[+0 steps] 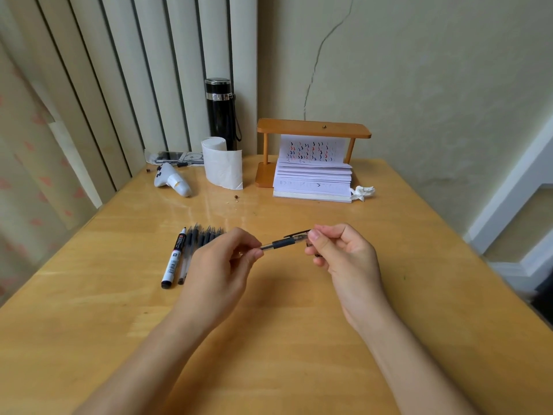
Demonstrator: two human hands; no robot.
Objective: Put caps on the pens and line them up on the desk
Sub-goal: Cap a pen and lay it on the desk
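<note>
A gel pen [279,244] with a dark grip is held level above the wooden desk [269,324], between both hands. My left hand [223,265] pinches its barrel end. My right hand [341,253] grips the cap [299,234] at the pen's tip end; the cap's clip sticks out toward the left. Whether the cap is fully seated I cannot tell. Behind my left hand, several capped gel pens [203,238] lie side by side in a row, partly hidden by the hand. A white marker [174,259] with a black cap lies at the row's left end.
At the back stand a black flask [220,110], a toilet paper roll [223,163], a white handheld device [173,180], and a wooden stand [312,128] over a stack of papers [312,178]. A crumpled tissue [363,193] lies by the papers. Crumbs [236,198] dot the desk.
</note>
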